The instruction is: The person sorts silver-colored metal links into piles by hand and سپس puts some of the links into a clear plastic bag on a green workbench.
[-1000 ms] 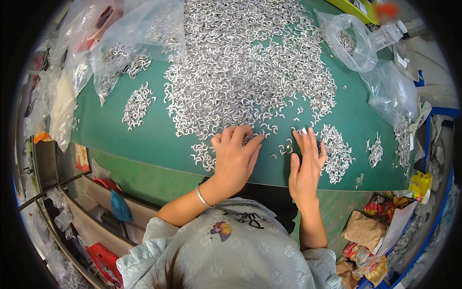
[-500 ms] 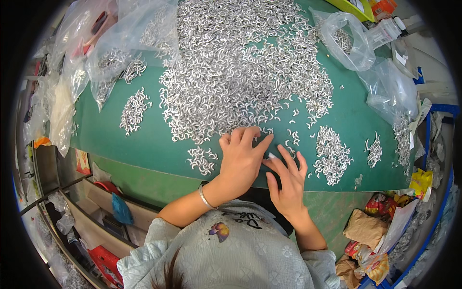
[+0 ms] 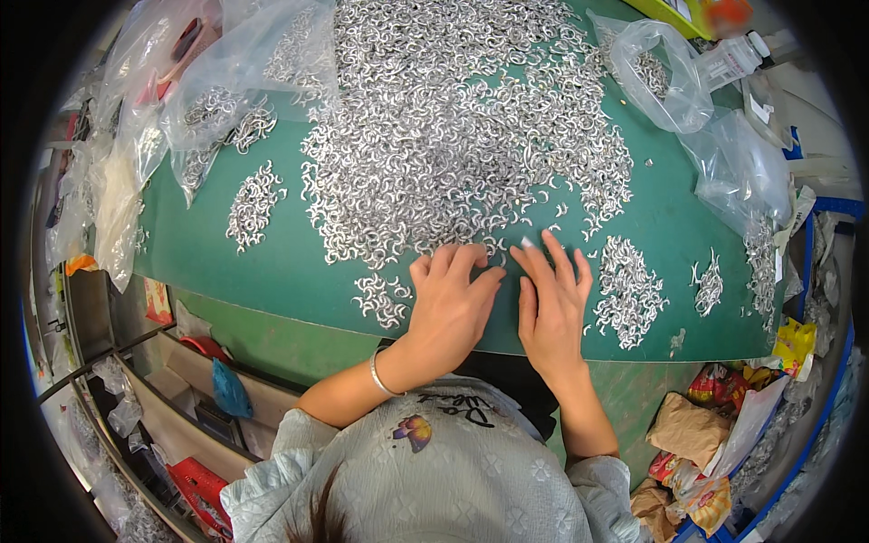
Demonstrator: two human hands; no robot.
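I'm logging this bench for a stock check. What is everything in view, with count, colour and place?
table: one, green, across the middle
crescent pieces: uncountable, silver, main heap mid-table
small piles: at least four, silver, left and right of the hands
plastic bags: several, clear, upper left and upper right
bottle: one, whitish, upper right
brown bag: at least one, brown, lower right
yellow packet: one, yellow, right
blue bag: one, blue, lower left
other clutter: too unclear to count, mixed colours, edges
bracelet: one, silver, left wrist
shirt: one, pale, bottom
left hand: one, bare, heap's near edge
right hand: one, bare, right of the left
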